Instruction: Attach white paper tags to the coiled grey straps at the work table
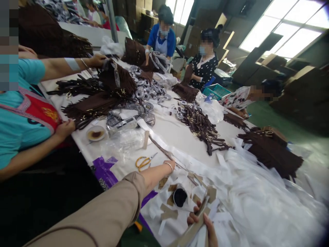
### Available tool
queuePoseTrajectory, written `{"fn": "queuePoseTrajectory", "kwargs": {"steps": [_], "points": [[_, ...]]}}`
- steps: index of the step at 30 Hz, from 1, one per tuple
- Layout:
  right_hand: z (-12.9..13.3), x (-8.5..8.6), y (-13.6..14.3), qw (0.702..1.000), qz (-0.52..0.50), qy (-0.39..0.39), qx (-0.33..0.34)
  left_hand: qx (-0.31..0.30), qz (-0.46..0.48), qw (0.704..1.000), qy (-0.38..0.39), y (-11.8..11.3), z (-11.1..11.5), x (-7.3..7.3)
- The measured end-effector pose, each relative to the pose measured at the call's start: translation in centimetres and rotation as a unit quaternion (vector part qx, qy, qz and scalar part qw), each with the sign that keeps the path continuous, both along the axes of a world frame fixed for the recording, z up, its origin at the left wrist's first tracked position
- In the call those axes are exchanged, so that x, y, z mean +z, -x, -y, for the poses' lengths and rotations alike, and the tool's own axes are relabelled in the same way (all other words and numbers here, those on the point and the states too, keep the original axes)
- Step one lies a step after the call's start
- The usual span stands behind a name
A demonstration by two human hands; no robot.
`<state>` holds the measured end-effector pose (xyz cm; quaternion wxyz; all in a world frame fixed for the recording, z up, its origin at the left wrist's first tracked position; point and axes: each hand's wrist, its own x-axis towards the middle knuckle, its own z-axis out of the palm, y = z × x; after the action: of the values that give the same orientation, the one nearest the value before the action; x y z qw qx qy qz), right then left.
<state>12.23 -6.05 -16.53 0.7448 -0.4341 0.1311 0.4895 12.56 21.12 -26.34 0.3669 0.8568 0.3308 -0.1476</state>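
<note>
My left hand [169, 166], with a bracelet at the wrist and a beige sleeve behind it, reaches across the table. Its bent fingers, mostly hidden, close on a long thin brown strap [159, 146] lying over a white strip. Low in the view, my right hand [203, 221] is wrapped round several tan and white strips [196, 226]. Between the hands stands a small round pot [180, 197] of dark contents, with tan scraps [169, 212] around it. Yellow-handled scissors [143, 162] lie open left of my left hand.
A co-worker in turquoise [24, 116] handles brown fringed pieces [115, 77] at left. Other people work across the table. Brown straps with metal clasps [200, 125] are heaped mid-table. White plastic sheeting [252, 192] covers the right side. A bowl [95, 133] sits near the left edge.
</note>
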Motion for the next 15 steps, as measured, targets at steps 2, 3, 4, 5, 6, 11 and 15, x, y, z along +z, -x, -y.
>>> {"fn": "queuePoseTrajectory", "kwargs": {"steps": [2,3,4,5,6,11,15], "points": [[0.1,-0.7,-0.6,1.0,-0.002,0.002,-0.001,0.016,-0.037,0.999,-0.03,-0.8,0.9,-0.2],[0.1,-1.1,-0.9,1.0,0.002,0.006,0.002,0.025,-0.051,0.997,-0.044,-1.2,1.4,-0.3],[0.1,-1.4,-1.3,1.0,0.009,0.014,0.012,0.032,-0.059,0.996,-0.055,-1.5,1.7,-0.3],[0.0,-1.6,-1.7,0.999,0.021,0.022,0.026,0.037,-0.064,0.995,-0.063,-1.7,1.9,-0.4],[-0.1,-1.8,-2.1,0.998,0.033,0.028,0.042,0.041,-0.066,0.995,-0.068,-1.8,2.0,-0.4],[-1.1,-2.4,-4.2,0.996,0.049,0.012,0.07,0.037,-0.047,0.995,-0.077,-0.5,0.0,0.4],[-2.3,-2.5,-5.5,0.998,-0.009,-0.016,0.068,0.037,-0.037,0.997,-0.063,1.5,-3.0,2.1]]}}
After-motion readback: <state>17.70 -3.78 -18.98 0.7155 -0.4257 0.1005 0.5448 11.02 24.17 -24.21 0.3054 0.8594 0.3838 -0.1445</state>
